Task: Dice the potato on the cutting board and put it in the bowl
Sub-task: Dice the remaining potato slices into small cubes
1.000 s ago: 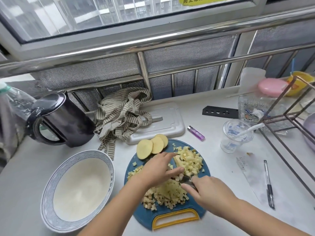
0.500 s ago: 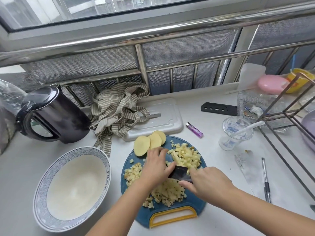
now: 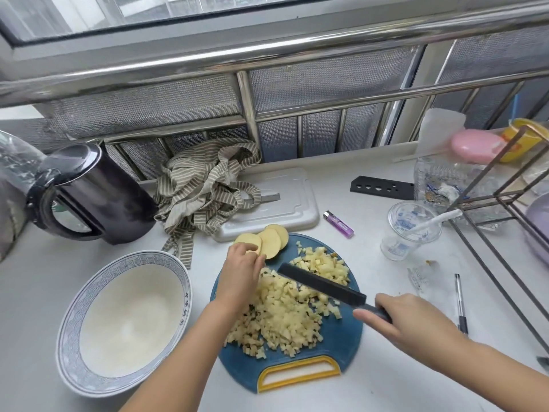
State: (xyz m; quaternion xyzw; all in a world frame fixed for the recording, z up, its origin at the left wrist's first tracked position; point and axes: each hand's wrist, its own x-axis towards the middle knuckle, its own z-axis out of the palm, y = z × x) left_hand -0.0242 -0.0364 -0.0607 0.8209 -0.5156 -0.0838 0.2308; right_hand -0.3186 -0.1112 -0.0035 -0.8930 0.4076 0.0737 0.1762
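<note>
A round blue cutting board (image 3: 341,349) with a yellow handle lies in the middle of the counter. On it sits a big heap of diced potato (image 3: 285,316) and a smaller heap behind the knife. Three potato slices (image 3: 271,242) overlap at the board's far edge. My left hand (image 3: 242,264) reaches onto the nearest slice, its fingertips curled on it. In my right hand (image 3: 407,321) is the handle of a dark knife (image 3: 320,282), the blade lifted and slanting over the dice. The white bowl (image 3: 74,331) with a blue patterned rim stands left of the board.
A black kettle (image 3: 89,194) stands at the back left, a striped cloth (image 3: 208,185) and a white tray (image 3: 285,203) behind the board. A purple lighter (image 3: 338,223), plastic cup (image 3: 411,233), pen (image 3: 460,301) and wire rack (image 3: 505,227) crowd the right.
My left hand moved from the diced heap up to the potato slices. My right hand pulled the knife back to the right and lifted the blade clear of the dice.
</note>
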